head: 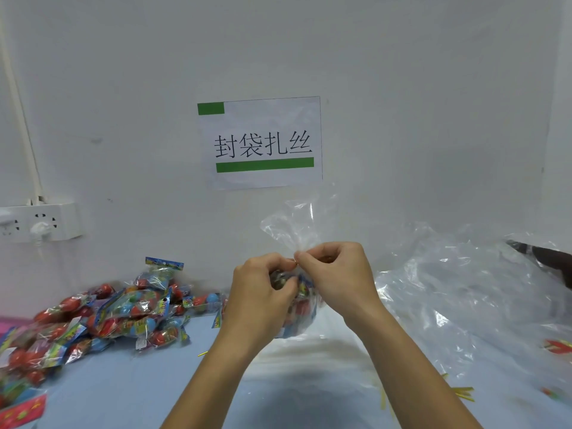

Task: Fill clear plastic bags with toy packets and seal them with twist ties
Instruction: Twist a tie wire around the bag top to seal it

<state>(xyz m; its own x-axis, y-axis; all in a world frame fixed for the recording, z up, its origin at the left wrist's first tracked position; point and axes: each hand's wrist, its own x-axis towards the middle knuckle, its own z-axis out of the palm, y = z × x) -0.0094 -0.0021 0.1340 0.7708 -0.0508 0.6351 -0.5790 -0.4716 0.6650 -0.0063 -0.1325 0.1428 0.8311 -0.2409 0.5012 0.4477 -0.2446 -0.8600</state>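
A clear plastic bag (294,224) filled with colourful toy packets hangs in front of me above the blue table (123,382). Its gathered neck sits between my two hands and its loose top fans upward. My left hand (263,292) grips the bag just below the neck, fingers curled round it. My right hand (337,274) pinches the neck at a small gold twist tie (295,262), which is mostly hidden by my fingers. The bag's lower part shows red and blue packets (301,308) between my wrists.
A heap of loose toy packets (102,317) covers the table's left side. A pile of empty clear bags (464,298) lies at the right. Yellow twist ties (461,393) lie near the right front. A power strip (37,222) and a paper sign (263,144) hang on the wall.
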